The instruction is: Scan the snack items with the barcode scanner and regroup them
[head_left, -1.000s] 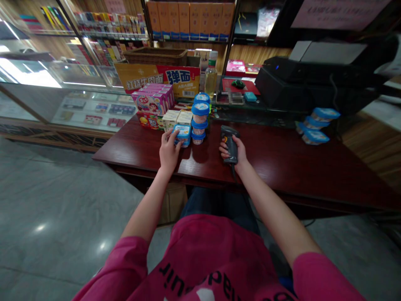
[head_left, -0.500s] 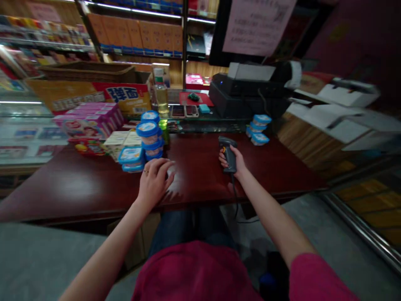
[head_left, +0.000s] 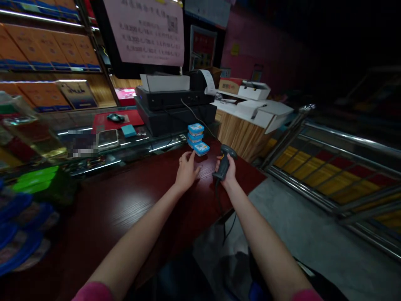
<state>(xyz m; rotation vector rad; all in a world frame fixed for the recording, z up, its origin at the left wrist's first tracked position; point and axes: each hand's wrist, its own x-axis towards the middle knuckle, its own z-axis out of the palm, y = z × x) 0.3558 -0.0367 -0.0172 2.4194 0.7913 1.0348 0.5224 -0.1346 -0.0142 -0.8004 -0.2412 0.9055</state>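
Observation:
My right hand is wrapped round the grip of a dark grey barcode scanner, its head tilted up and to the right. A black cable hangs from the scanner's lower end over the counter's front edge. My left hand is just above the dark red wooden counter, fingers apart and holding nothing. Close beyond its fingertips stands a small stack of clear tubs with blue lids. One blue-lidded tub sits at the front of that stack; whether a fingertip touches it I cannot tell.
Blurred blue-lidded tubs and a green pack lie at the left. Behind the counter are a glass shelf, a computer mouse on a red mat, phones and a black till with a printer. A metal railing runs along the right.
My view has swung to the right. My left hand has travelled from beside the left tubs across to the right-hand stack. The scanner remains in my right hand, now turned the other way.

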